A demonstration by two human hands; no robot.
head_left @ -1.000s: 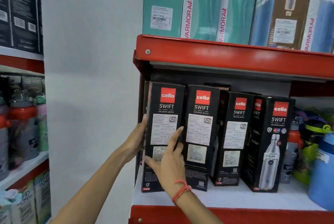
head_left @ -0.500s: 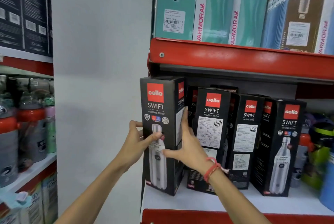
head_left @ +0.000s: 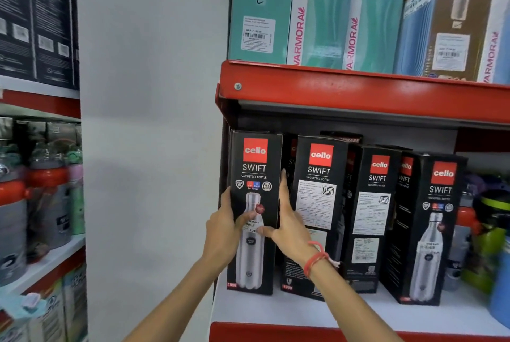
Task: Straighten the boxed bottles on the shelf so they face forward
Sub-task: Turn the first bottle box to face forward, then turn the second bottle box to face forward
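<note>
Several black Cello Swift bottle boxes stand in a row on the white shelf (head_left: pixel 358 311). The leftmost box (head_left: pixel 255 176) shows its front with the steel bottle picture and stands upright on the shelf. My left hand (head_left: pixel 223 228) holds its left edge, thumb across the front. My right hand (head_left: pixel 287 220), with a red thread on the wrist, grips its right edge. The second box (head_left: pixel 321 176) and third box (head_left: pixel 376 203) show label sides. The rightmost box (head_left: pixel 433 225) shows a bottle picture, turned slightly.
A red shelf lip (head_left: pixel 358 87) sits close above the boxes, with teal Varmora boxes (head_left: pixel 317 10) on top. Loose coloured bottles (head_left: pixel 491 231) crowd the right end. A white wall (head_left: pixel 151 121) is to the left, then another rack of bottles (head_left: pixel 41 190).
The leftmost box has been turned from its label side to its picture front and set back into the row. Both hands stayed on it.
</note>
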